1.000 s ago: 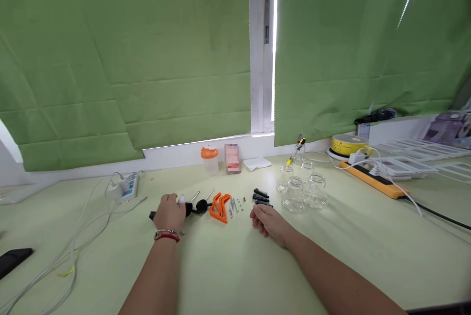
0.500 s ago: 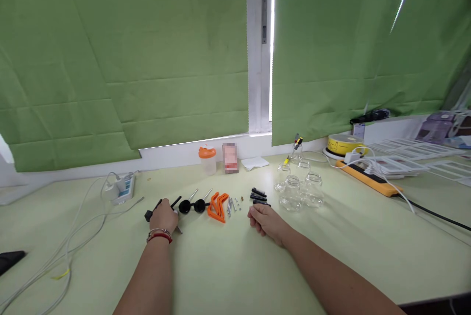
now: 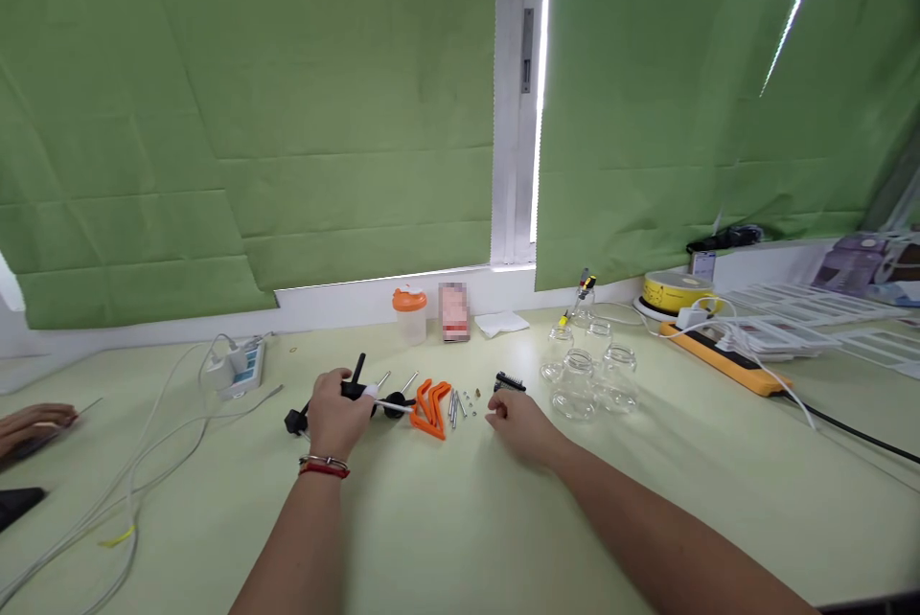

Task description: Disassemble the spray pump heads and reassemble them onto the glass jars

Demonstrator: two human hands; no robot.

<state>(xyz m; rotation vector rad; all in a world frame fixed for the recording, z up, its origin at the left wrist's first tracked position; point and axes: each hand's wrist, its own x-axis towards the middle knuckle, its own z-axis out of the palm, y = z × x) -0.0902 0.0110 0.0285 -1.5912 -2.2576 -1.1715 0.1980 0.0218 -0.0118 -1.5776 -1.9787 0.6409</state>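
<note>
My left hand (image 3: 336,416) is closed around a black-handled tool (image 3: 353,391) with a pale metal rod pointing right. One black bar of it sticks up above the fingers. Beside that hand a black block (image 3: 294,421) shows, and round black pieces (image 3: 395,405) with metal rods lie partly behind the tool. Right of them are orange angled frames (image 3: 429,408), several screws (image 3: 454,406) and tiny nuts (image 3: 468,395). Resting on the table, my right hand (image 3: 523,421) has its fingers curled; whatever they may hold is hidden. Just behind it lie black toothed pieces (image 3: 510,381), partly covered.
Clear glass jars (image 3: 575,385) stand at right, one holding yellow-black tools (image 3: 584,289). An orange-lidded cup (image 3: 409,316) is at the back. An orange power strip (image 3: 725,358), a white power strip (image 3: 248,368) and loose cables flank the area. Another person's hand (image 3: 35,425) is far left.
My left hand has risen slightly and moved right, turning the tool so its rod points right. My right hand now covers more of the black toothed pieces. Another person's hand has appeared at far left.
</note>
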